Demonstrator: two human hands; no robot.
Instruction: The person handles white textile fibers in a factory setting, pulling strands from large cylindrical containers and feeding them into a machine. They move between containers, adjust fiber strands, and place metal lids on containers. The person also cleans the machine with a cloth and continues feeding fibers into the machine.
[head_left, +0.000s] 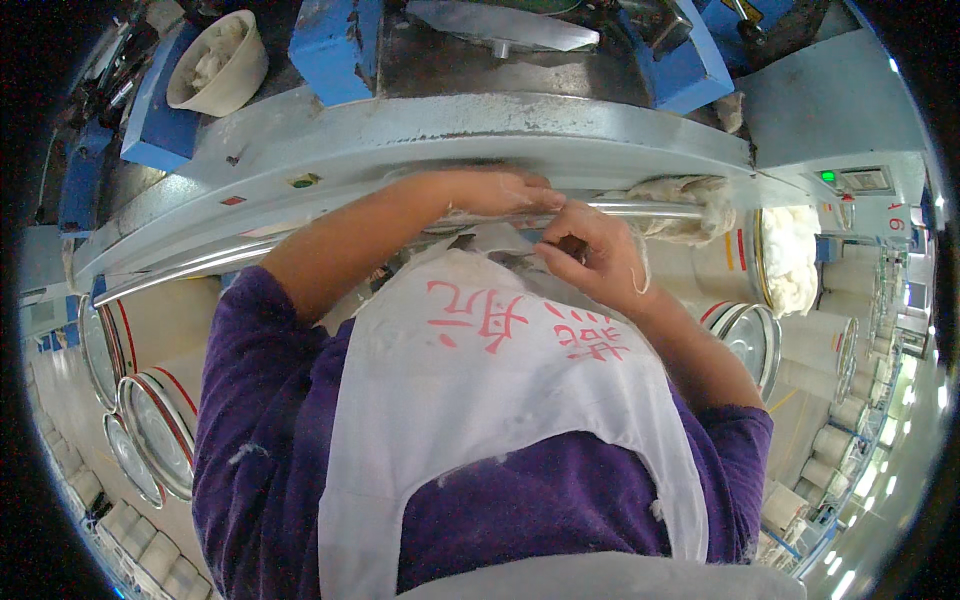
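My left hand (500, 191) reaches across from the left beside a shiny metal rail (655, 210). Its fingers are bent close together and meet the fingers of my right hand (598, 250). That right hand is curled, thumb drawn toward the forefinger; whatever lies between the fingertips is hidden or too small to name. A loose pale fibre strand (642, 262) hangs at the right wrist. Both hands are just beyond the upper part of my white apron (500, 390), which has red writing.
Past the rail runs a grey machine ledge (450, 128) with blue blocks (337, 50). A cream bowl (222, 65) of fibre sits at upper left. Fluffy fibre (690, 200) hangs at the rail's right end. Tall cans (158, 425) flank me; one at right holds white fibre (790, 260).
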